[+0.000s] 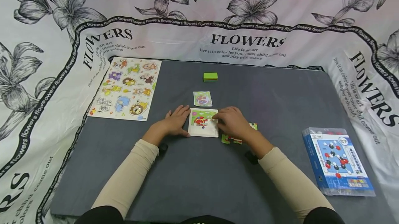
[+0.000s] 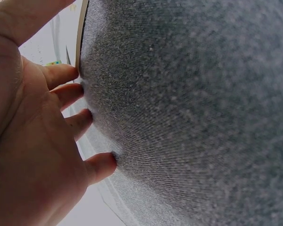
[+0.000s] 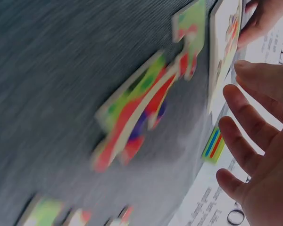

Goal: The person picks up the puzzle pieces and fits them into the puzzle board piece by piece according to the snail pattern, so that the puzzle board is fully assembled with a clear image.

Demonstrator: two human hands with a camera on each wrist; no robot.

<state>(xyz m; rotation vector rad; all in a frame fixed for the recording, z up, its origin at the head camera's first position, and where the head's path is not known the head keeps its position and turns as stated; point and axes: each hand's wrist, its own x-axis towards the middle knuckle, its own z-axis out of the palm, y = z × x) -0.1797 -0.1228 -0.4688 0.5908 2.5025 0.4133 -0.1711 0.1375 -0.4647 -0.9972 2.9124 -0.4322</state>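
Observation:
A small white puzzle tray lies in front of me, its upper part filled with green and red picture pieces. My left hand rests at the tray's left edge with fingers spread; in the left wrist view the fingertips touch the grey cloth and the tray's side. My right hand reaches over the tray's right edge, fingertips at its upper right. In the right wrist view its fingers are loosely extended, and no piece shows between them. Loose puzzle pieces, green and red, lie under and beside the right hand, partly hidden in the head view.
A small picture card lies just beyond the tray, with a green block farther back. An animal picture board is at the back left. A blue molecule-model box stands at the right. Flowered cloth surrounds the grey tabletop.

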